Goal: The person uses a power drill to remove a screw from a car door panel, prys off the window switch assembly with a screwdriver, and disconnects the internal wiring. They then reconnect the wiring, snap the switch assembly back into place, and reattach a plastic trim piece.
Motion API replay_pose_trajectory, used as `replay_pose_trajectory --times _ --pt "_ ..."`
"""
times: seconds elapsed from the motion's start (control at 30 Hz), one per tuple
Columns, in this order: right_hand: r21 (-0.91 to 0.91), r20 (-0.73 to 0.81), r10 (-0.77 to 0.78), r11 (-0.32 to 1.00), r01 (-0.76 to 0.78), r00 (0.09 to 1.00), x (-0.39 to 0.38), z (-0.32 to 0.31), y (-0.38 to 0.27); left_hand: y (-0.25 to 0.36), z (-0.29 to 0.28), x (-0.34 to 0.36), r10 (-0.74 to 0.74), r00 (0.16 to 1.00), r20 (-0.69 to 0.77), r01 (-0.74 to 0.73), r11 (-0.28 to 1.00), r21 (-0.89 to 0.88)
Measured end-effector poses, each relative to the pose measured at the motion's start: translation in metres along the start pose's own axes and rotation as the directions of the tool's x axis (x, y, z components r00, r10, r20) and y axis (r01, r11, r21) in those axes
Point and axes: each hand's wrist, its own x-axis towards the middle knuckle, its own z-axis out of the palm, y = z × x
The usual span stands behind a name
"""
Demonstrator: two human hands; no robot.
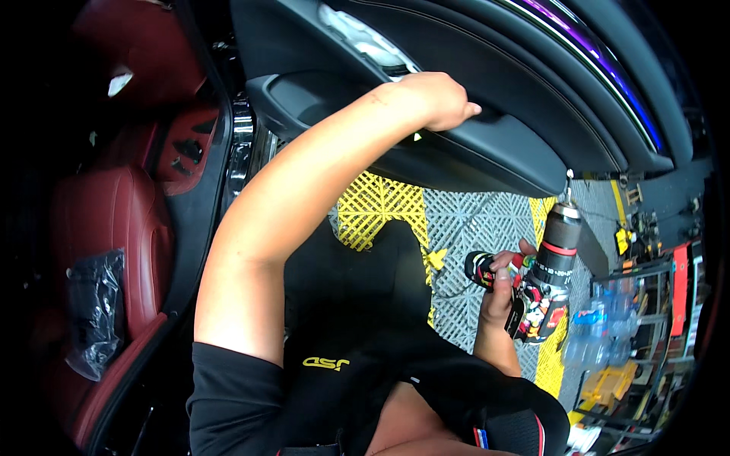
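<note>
My left hand [437, 102] reaches across to a car's black door panel [521, 152], its fingers curled over the armrest's grip beside a pale opening [369, 45]. My right hand [500, 289] is closed on a cordless drill [555, 251] with a colourful patterned body, low at the right. The drill points upward, a small bit [569, 182] in its chuck near the panel's rounded end; whether the bit touches the panel I cannot tell.
Left is the car's dark red seat [125, 213] with a clear plastic bag [95, 304] on it, beside the door sill [186, 266]. Yellow and grey grid tiles [475, 216] cover the floor. A rack [646, 319] with water bottles [604, 327] stands at the right.
</note>
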Motion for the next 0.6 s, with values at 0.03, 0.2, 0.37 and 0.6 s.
replay_pose_trajectory --times 0.03,0.2,0.37,0.6 --pt "0.032 -0.006 0.023 0.999 -0.023 1.0 -0.001 0.0 -0.002 0.002 -0.003 -0.001 -0.002 1.0 0.001 0.002 1.0 0.006" --pt "-0.078 0.051 0.068 0.995 -0.064 0.996 0.001 -0.021 -0.002 0.016 -0.015 0.003 0.018 0.996 0.089 -0.025 0.996 0.085" --pt "-0.119 0.039 0.062 0.991 -0.057 0.997 0.008 -0.032 0.013 0.017 -0.019 0.005 0.006 0.999 0.047 -0.006 1.0 0.003" --pt "0.041 -0.079 0.068 0.997 -0.065 0.995 0.014 -0.029 0.023 0.018 -0.022 0.021 0.045 0.989 0.14 -0.045 0.999 -0.007"
